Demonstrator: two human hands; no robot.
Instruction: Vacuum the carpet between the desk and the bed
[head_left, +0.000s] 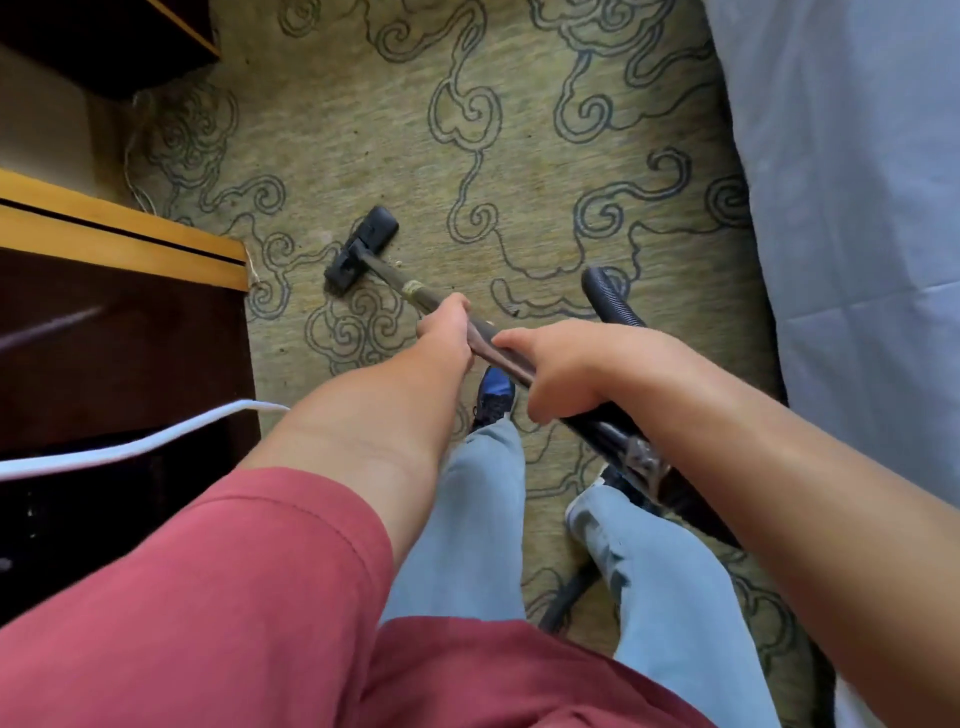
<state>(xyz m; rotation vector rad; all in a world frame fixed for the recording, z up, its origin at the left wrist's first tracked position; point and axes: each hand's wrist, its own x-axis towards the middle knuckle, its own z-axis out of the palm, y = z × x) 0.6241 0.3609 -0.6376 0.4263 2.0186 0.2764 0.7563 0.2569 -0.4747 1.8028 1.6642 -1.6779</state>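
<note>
A black vacuum floor head (362, 249) lies on the green swirl-patterned carpet (415, 130), just right of the desk corner (228, 260). Its dark wand (400, 280) slants back toward me. My left hand (445, 327) grips the wand further down its length. My right hand (556, 369) grips the wand's upper handle part, close behind the left. The ribbed black hose (610, 296) curves away from the handle toward the bed (852, 208) on the right. A few crumbs lie beside the floor head.
The dark desk with a yellow wooden edge fills the left side. A white cable (156, 441) runs across its front. A thin cord (136, 171) trails down by the wall. My legs in jeans and a blue shoe (493, 395) stand on the carpet below the wand.
</note>
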